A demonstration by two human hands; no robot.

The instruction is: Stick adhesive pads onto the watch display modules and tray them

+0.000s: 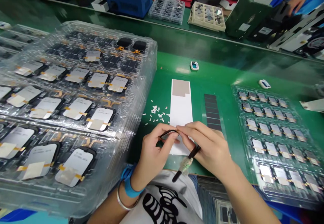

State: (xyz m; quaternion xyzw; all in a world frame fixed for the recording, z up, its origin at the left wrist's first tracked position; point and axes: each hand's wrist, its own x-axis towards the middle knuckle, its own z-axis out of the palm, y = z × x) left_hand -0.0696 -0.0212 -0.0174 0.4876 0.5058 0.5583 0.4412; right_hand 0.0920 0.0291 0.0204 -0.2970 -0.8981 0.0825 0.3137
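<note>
My left hand point(157, 148) is closed, pinching a thin, black-edged part point(169, 132) between thumb and fingers; most of it is hidden. The fingertips of my right hand point(209, 146) meet the left ones at this part. A black, stick-like tool point(194, 151) with clear wrapping round its middle is held in my right hand, its back end pointing down toward my lap. Both hands are above the lower end of a white strip of sheet point(181, 111) with a grey-beige patch point(180, 87) at its top.
Small white scraps point(155, 109) lie left of the strip. A dark sectioned strip point(212, 111) is to its right. Stacked clear trays point(152, 65) of screen modules stand left; another clear tray point(249, 156) of small parts lies right. A shelf behind holds a blue box point(129, 1). Another person's hand point(298, 3) shows at top right.
</note>
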